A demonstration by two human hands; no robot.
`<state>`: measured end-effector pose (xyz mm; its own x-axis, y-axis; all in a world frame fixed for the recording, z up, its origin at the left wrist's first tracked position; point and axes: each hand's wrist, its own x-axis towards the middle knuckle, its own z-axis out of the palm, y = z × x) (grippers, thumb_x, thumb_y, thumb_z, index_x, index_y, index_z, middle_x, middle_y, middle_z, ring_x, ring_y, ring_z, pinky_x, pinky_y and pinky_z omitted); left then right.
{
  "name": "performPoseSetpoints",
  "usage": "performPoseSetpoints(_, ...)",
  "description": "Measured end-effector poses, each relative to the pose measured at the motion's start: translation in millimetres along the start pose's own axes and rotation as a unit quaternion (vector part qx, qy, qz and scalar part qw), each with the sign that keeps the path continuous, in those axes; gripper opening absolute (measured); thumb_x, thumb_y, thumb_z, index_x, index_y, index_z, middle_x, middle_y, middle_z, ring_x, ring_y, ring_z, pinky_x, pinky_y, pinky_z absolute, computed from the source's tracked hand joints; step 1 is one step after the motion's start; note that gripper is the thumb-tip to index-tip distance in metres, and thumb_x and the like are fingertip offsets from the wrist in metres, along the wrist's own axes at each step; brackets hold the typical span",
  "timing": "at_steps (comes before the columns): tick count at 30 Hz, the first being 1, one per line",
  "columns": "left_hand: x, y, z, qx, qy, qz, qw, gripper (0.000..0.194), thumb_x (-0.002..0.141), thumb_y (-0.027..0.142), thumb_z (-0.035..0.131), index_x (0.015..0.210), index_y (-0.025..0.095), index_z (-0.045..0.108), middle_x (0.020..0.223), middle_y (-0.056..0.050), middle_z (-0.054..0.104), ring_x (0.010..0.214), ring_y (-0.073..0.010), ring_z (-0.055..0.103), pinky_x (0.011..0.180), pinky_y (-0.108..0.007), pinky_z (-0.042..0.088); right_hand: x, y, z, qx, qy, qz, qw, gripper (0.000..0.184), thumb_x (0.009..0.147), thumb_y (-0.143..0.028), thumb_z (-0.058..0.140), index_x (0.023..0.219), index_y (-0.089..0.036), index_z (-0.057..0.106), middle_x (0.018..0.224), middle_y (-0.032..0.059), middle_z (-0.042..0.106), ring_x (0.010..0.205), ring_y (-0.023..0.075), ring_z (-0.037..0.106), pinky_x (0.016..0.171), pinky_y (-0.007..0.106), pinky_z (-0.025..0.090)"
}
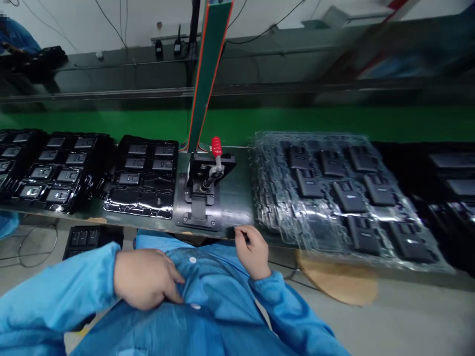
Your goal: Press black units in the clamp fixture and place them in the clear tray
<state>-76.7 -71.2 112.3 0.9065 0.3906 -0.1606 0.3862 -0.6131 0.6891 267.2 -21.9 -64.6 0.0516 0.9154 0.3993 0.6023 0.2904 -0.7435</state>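
Observation:
My left hand (148,278) hangs in front of my blue smock (208,282), its thumb and forefinger apart and nothing visible between them; the other fingers are turned under. At the bench's front edge, my right hand (253,251) is curled, with a dark spot between thumb and forefinger that I cannot make out. Between and beyond the hands stands a black clamping fixture (200,198) on a metal plate, with a red-handled toggle clamp (216,147) standing upright. Left of it lies a black plastic tray (122,198) with several black devices, its front row of pockets bare.
Stacked clear trays (315,225) with black device parts sit at the right, overhanging the front edge. More black trays (83,185) line the left. A green post (208,74) rises behind the fixture. Below are a wooden stool (341,282) and a black tray (87,237). Another person's blue sleeve (20,37) shows top left.

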Motion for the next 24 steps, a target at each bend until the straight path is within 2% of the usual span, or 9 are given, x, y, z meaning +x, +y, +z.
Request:
performPoseSetpoints(1, -7, -13, -19.4, -0.046, -0.007, 0.020, 0.999, 0.041, 0.091, 0.013, 0.061, 0.120, 0.033, 0.082, 0.130, 0.001, 0.081, 0.116, -0.0192, 0.077, 0.105, -0.028, 0.059, 0, 1, 2, -0.001, 0.001, 0.000, 1.000, 0.018, 0.098, -0.028, 0.061, 0.090, -0.021, 0.075, 0.087, 0.0061, 0.075, 0.079, 0.0206, 0.071, 0.071, 0.032, 0.058)
performPoseSetpoints(2, -15, -31, -38.6, -0.058, 0.031, -0.024, 0.998, 0.043, 0.092, 0.011, 0.055, 0.119, 0.030, 0.082, 0.124, 0.001, 0.083, 0.112, -0.0174, 0.077, 0.103, -0.026, 0.059, 0, 2, 3, -0.002, 0.005, 0.001, 1.000, 0.018, 0.098, -0.028, 0.061, 0.090, -0.021, 0.075, 0.087, 0.0059, 0.075, 0.078, 0.0203, 0.070, 0.070, 0.032, 0.058)
performPoseSetpoints(3, -23, -53, -56.6, -0.025, 0.102, -0.109, 0.988, 0.044, 0.094, 0.011, 0.050, 0.121, 0.026, 0.081, 0.123, -0.002, 0.082, 0.112, -0.0181, 0.077, 0.103, -0.028, 0.059, 1, 3, 4, -0.003, 0.011, 0.001, 1.000, 0.018, 0.098, -0.028, 0.061, 0.089, -0.021, 0.075, 0.086, 0.0057, 0.074, 0.077, 0.0201, 0.070, 0.069, 0.032, 0.057)
performPoseSetpoints(4, -32, -78, -72.6, 0.042, 0.185, -0.211, 0.959, 0.044, 0.095, 0.014, 0.048, 0.123, 0.024, 0.080, 0.126, -0.005, 0.081, 0.115, -0.0203, 0.076, 0.106, -0.032, 0.059, 1, 3, 5, -0.003, 0.015, 0.001, 1.000, 0.018, 0.098, -0.028, 0.062, 0.089, -0.020, 0.075, 0.085, 0.0057, 0.074, 0.077, 0.0199, 0.069, 0.068, 0.032, 0.057)
performPoseSetpoints(6, -50, -128, -97.3, 0.166, 0.253, -0.364, 0.881, 0.048, 0.094, 0.017, 0.049, 0.135, 0.020, 0.074, 0.138, -0.010, 0.076, 0.127, -0.0257, 0.071, 0.115, -0.039, 0.054, 2, 4, 6, -0.002, 0.016, -0.003, 1.000, 0.018, 0.097, -0.028, 0.062, 0.088, -0.020, 0.075, 0.085, 0.0056, 0.074, 0.076, 0.0202, 0.069, 0.068, 0.032, 0.057)
performPoseSetpoints(8, -65, -168, -112.1, 0.226, 0.214, -0.433, 0.846, 0.055, 0.091, 0.021, 0.055, 0.144, 0.014, 0.067, 0.146, -0.014, 0.070, 0.135, -0.0296, 0.066, 0.119, -0.042, 0.050, 2, 5, 6, 0.000, 0.011, -0.011, 1.000, 0.017, 0.097, -0.028, 0.062, 0.088, -0.021, 0.076, 0.085, 0.0058, 0.075, 0.077, 0.0213, 0.070, 0.070, 0.033, 0.058)
performPoseSetpoints(10, -75, -192, -119.3, 0.240, 0.171, -0.448, 0.844, 0.062, 0.087, 0.025, 0.061, 0.148, 0.014, 0.064, 0.150, -0.015, 0.068, 0.137, -0.0308, 0.064, 0.119, -0.042, 0.048, 2, 7, 6, 0.002, 0.006, -0.022, 1.000, 0.016, 0.097, -0.028, 0.063, 0.089, -0.022, 0.076, 0.087, 0.0057, 0.076, 0.079, 0.0224, 0.071, 0.071, 0.035, 0.058)
performPoseSetpoints(16, -77, -206, -124.5, 0.250, 0.119, -0.410, 0.869, 0.072, 0.078, 0.030, 0.071, 0.150, 0.021, 0.063, 0.145, -0.010, 0.071, 0.137, -0.0298, 0.061, 0.118, -0.039, 0.047, 1, 9, 6, -0.003, 0.004, -0.051, 0.999, 0.014, 0.096, -0.025, 0.063, 0.090, -0.022, 0.075, 0.086, 0.0044, 0.075, 0.077, 0.0223, 0.071, 0.071, 0.037, 0.057)
performPoseSetpoints(24, -81, -205, -123.3, 0.255, 0.182, -0.399, 0.862, 0.060, 0.084, 0.031, 0.070, 0.142, 0.017, 0.068, 0.141, -0.013, 0.073, 0.131, -0.0303, 0.068, 0.117, -0.038, 0.049, 3, 7, 6, 0.030, 0.011, -0.032, 0.999, 0.015, 0.096, -0.028, 0.063, 0.088, -0.022, 0.075, 0.085, 0.0045, 0.076, 0.079, 0.0223, 0.072, 0.074, 0.036, 0.057)
